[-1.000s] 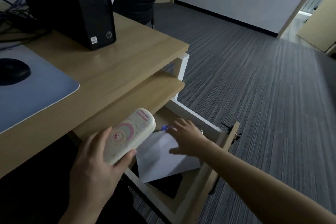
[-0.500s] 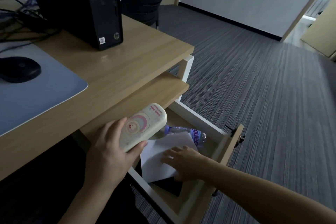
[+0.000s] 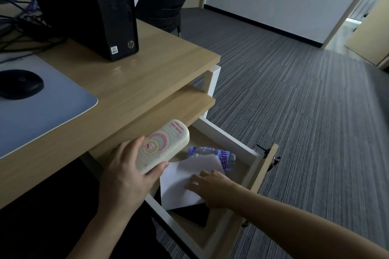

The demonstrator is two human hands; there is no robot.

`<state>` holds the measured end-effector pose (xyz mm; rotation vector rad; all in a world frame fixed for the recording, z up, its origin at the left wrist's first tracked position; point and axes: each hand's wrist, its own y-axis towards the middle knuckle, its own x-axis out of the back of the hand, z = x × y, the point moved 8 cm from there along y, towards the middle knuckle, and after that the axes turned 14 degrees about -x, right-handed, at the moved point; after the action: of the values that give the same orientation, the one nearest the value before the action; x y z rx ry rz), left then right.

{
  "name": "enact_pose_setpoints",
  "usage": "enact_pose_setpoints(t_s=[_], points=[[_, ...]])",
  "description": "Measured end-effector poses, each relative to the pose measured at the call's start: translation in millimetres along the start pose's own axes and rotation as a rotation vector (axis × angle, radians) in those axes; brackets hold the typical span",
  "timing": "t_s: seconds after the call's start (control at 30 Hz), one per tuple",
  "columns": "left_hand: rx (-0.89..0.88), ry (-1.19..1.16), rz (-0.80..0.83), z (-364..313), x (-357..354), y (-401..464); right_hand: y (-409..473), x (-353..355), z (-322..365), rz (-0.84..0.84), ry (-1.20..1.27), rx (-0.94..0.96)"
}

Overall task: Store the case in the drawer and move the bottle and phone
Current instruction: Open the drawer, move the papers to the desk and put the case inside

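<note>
My left hand [image 3: 126, 176] grips a cream case [image 3: 163, 145] with a pink cartoon print, holding it over the near-left corner of the open drawer [image 3: 261, 166]. Inside the drawer a clear plastic bottle [image 3: 212, 153] with a blue label lies on its side at the back. A white sheet of paper [image 3: 179, 185] covers part of the bottle and part of a black phone [image 3: 193, 214] lying flat at the front. My right hand [image 3: 210, 187] rests flat on the paper, fingers spread, holding nothing.
The wooden desk [image 3: 147, 82] carries a black computer tower [image 3: 88, 6], a black mouse [image 3: 21, 84] on a blue-grey mat [image 3: 52, 111] and cables at the far left. A black chair [image 3: 164, 8] stands behind the desk. Grey carpet lies to the right.
My right hand slid from the back of the drawer toward the front, onto the paper, uncovering the bottle. The case in my left hand stays roughly where it was.
</note>
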<state>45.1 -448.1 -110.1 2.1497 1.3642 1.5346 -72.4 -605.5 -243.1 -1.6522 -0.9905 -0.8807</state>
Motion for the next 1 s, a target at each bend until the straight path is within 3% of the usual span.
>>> enact_pose_setpoints(t_s=[0.27,0.43,0.67,0.8,0.9,1.0], points=[[0.026,-0.017,-0.009,3.6,0.4,0.2,1.7,25.0,-10.1,-0.125,0.193,-0.08],[0.036,-0.048,-0.026,2.0,8.1,4.6,-13.9,55.7,-48.8,-0.282,0.417,-0.294],[0.079,-0.098,-0.087,-1.8,16.1,9.4,-83.3,105.0,-158.3,-0.512,0.848,-0.657],[0.104,-0.081,-0.046,3.9,11.6,5.8,-116.5,110.6,-202.1,-0.648,1.187,-0.82],[0.106,-0.088,-0.018,1.4,5.7,5.3,-113.6,104.3,-200.3,-0.622,1.546,-0.809],[0.091,-0.092,-0.021,-0.9,3.1,4.6,-92.7,93.3,-182.8,-0.477,1.595,-0.827]])
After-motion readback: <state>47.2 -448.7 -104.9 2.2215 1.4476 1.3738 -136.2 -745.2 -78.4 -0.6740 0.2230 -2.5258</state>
